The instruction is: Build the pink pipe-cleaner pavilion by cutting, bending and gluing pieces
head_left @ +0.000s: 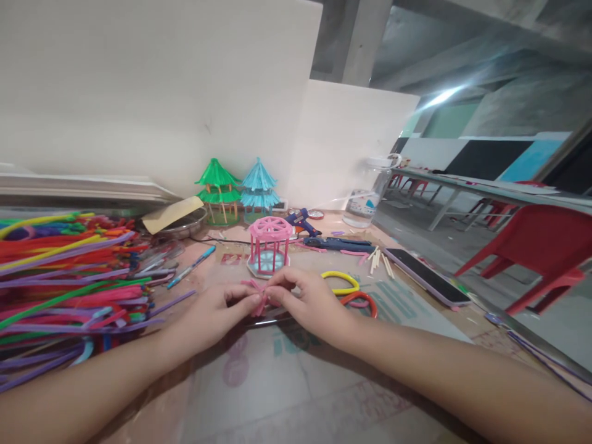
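Strips of pink pipe cleaner [261, 305] sit pinched in my left hand [221, 310] and right hand [308, 300], thumbs and forefingers nearly closed. I seem to be shaping or joining them; the next move likely calls for a steady grip. Just beyond my fingers stands a pink frame [271, 236].

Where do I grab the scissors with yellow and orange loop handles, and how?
Probably best by the yellow handle loop and orange handle loop, coming from the right. Both loops stick out on that side, past the right hand; the blades, not clearly visible, likely point left.
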The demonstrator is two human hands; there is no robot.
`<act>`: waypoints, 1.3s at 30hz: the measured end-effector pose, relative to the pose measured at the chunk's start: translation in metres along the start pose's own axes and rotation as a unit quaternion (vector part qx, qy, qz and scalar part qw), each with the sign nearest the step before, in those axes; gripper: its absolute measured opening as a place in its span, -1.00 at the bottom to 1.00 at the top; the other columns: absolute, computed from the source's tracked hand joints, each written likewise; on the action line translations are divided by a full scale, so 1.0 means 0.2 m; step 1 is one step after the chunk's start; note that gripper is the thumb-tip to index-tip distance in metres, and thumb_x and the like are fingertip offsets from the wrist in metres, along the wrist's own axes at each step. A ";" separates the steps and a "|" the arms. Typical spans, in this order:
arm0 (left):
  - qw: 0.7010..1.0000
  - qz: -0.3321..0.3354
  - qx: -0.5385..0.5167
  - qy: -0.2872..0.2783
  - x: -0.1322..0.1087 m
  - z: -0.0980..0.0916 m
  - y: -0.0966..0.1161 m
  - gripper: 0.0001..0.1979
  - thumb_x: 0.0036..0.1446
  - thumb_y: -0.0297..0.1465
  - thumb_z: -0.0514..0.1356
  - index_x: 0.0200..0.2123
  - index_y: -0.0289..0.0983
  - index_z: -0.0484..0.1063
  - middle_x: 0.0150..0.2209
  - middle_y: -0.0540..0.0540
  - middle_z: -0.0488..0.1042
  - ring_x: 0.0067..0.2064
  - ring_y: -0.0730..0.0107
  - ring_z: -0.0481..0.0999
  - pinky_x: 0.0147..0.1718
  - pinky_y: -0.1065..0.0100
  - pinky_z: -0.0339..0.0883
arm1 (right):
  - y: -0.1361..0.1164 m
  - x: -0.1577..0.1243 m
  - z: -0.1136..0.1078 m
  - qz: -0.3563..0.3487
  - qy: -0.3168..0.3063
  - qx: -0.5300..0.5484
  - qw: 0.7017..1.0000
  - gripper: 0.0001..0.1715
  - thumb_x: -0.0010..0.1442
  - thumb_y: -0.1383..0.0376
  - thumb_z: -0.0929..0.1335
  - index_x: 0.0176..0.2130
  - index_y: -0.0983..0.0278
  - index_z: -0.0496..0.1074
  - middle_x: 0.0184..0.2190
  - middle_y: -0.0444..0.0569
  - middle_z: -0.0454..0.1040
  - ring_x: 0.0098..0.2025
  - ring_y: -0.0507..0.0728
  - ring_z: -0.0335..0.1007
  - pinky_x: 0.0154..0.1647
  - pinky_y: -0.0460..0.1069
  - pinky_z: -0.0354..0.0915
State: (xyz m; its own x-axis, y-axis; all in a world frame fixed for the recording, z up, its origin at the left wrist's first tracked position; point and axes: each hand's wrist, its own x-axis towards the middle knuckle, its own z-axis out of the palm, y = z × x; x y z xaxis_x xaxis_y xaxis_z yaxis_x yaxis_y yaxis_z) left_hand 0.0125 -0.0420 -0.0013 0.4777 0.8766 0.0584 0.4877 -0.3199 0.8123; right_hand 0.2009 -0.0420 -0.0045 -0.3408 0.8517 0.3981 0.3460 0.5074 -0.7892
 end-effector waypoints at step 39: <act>0.985 -0.054 -0.156 0.040 0.04 0.01 -0.05 -0.66 -0.04 -0.08 0.25 -0.47 -0.27 0.45 -0.47 0.00 0.48 -0.45 0.41 0.40 -0.46 0.40 0.26 | 0.07 0.01 0.02 -0.136 -0.046 -0.187 0.972 -0.41 0.14 0.32 0.42 0.15 0.19 0.31 -0.16 0.00 0.55 -0.17 0.14 0.46 -0.09 0.07 0.33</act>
State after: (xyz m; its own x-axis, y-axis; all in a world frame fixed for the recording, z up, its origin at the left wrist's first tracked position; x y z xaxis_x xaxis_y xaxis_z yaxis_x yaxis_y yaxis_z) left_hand 0.0136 -0.0329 -0.0097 0.3704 0.9289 -0.0027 0.2774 -0.1078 0.9547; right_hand 0.2013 -0.0342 -0.0171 -0.5357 0.6723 0.5109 0.5192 0.7394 -0.4286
